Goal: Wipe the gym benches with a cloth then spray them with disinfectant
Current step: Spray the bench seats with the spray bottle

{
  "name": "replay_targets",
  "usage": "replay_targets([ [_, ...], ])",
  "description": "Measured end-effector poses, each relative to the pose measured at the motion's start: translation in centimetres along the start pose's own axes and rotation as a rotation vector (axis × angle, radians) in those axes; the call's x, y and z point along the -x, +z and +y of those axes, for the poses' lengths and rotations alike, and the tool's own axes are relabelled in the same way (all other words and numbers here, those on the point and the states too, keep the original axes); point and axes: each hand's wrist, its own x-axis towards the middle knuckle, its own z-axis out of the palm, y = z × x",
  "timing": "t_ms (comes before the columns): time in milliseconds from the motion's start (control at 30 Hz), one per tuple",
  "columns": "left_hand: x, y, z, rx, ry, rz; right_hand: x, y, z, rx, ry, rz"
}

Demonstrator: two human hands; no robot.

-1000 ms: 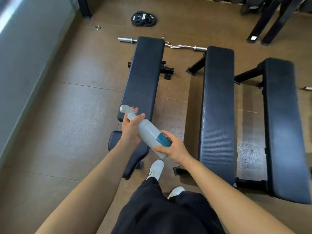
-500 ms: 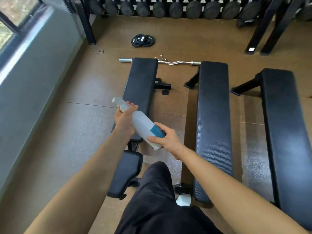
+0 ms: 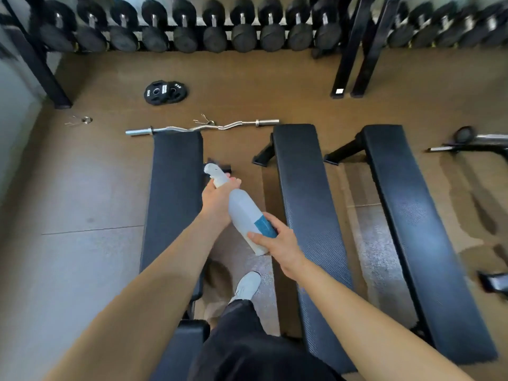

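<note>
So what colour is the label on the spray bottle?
The label is blue, on a whitish spray bottle; head view.

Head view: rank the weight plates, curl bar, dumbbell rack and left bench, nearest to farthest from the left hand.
From the left hand, gripping the spray bottle at its neck:
1. left bench, right beside it.
2. curl bar, on the floor past the bench's end.
3. weight plates, farther back and left.
4. dumbbell rack, along the far wall.

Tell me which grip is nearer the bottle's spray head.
Left. The left grip holds the spray bottle by its neck, just below the spray head; the right grip holds the base, at the opposite end.
</note>
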Motion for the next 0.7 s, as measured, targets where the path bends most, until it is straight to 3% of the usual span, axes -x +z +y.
replay_targets([
  [267, -6.0, 13.0, 2.9, -0.230, -0.007, -0.296, -4.1, -4.7, -4.9, -0.193, 0.000, 0.292],
  [433, -7.8, 17.5, 2.5, -0.264, -0.143, -0.269, -5.2, -7.4, -6.6, -0.208, 0.029, 0.357],
  [700, -9.6, 19.3, 2.3, -0.282, -0.113, -0.260, -7.0, -8.6, -7.5, -0.222, 0.057, 0.355],
])
